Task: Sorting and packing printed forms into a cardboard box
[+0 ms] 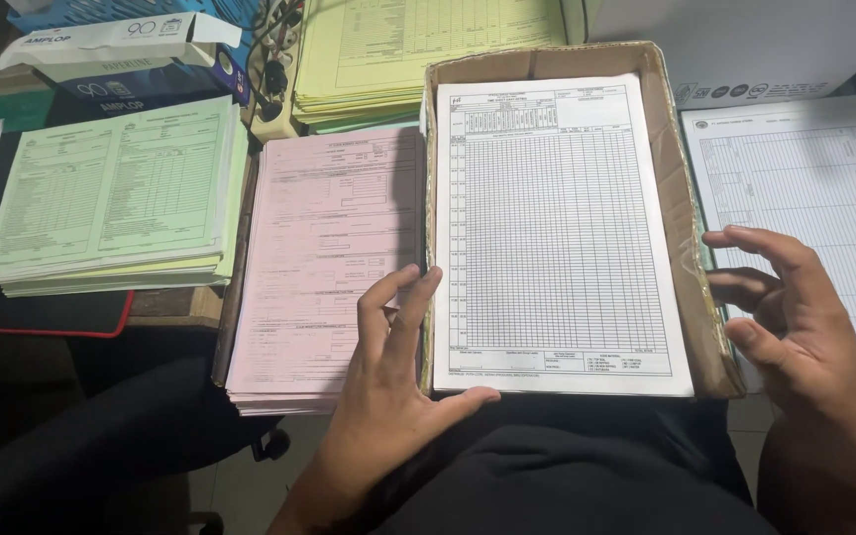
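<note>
A shallow brown cardboard tray lies in front of me, filled with a stack of white printed grid forms. My left hand rests against the tray's near left corner, fingers on the left wall and on the pink stack, thumb along the front edge. My right hand hovers just off the tray's right wall with fingers spread, holding nothing. A stack of pink forms lies directly left of the tray.
A stack of green forms sits at the far left, a yellow stack at the back, a white stack at the right. Envelope boxes and a white box stand behind. My dark clothing fills the bottom.
</note>
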